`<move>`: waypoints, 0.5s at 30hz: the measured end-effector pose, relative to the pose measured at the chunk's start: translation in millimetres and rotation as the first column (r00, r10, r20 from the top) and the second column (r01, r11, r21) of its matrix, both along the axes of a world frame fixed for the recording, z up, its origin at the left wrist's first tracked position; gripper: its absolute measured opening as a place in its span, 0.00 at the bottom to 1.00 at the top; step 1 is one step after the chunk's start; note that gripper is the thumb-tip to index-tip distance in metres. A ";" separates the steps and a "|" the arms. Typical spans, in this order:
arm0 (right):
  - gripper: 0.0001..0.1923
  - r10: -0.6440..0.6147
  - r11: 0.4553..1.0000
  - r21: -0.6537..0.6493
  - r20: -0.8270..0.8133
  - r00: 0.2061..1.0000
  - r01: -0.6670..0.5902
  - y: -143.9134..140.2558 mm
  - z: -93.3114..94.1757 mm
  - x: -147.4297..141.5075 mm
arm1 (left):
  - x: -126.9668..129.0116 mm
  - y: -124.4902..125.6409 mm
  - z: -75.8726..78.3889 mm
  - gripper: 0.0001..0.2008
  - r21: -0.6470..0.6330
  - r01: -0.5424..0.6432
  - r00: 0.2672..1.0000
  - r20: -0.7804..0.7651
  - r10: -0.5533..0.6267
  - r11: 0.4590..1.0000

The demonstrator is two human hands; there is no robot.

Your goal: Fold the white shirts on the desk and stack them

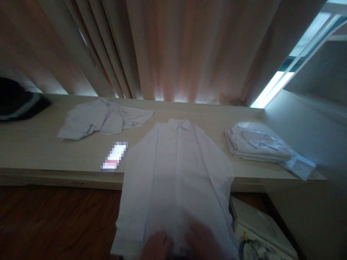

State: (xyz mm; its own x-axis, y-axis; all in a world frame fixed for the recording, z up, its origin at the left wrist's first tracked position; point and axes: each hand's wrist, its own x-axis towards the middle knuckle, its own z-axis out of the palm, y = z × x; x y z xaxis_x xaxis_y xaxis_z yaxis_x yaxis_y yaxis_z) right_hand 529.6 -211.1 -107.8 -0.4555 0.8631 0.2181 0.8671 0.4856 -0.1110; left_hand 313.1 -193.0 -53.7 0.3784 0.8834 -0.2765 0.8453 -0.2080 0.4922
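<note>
Grip, both hands: left hand (157,245) and right hand (202,240) lie blurred at the near hem of a white button-front collared shirt (177,169); whether the fingers pinch the cloth or rest flat on it cannot be told. Shirt: spread face up, collar at the far end, lower part hanging over the near edge of the pale wooden surface (40,151). Left, far: a crumpled white garment (103,117). Right: a stack of folded white shirts (257,144). Just left of the spread shirt: a small flat white-and-pink object (114,156), pixelated. Far left: a dark bundle of cloth (16,99). Behind: beige curtains (189,47).
</note>
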 end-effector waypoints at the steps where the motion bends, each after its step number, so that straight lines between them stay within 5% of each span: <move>1: 0.13 -0.002 1.000 -0.026 -0.002 1.000 0.002 0.3 2.5 -1.7 | 3.4 0.3 -2.0 0.09 -0.011 0.018 1.000 -0.010 -0.018 1.000; 11: 0.07 -0.187 0.973 -0.156 -0.124 0.975 0.167 0.4 2.4 -10.0 | -1.1 1.1 -15.7 0.11 -0.078 0.052 0.996 -0.062 -0.057 0.996; 15: 0.03 -0.168 0.966 -0.220 -0.150 0.974 0.132 -6.0 -8.9 -10.2 | 28.8 -0.7 -29.6 0.12 -0.102 0.041 0.998 -0.043 -0.045 0.994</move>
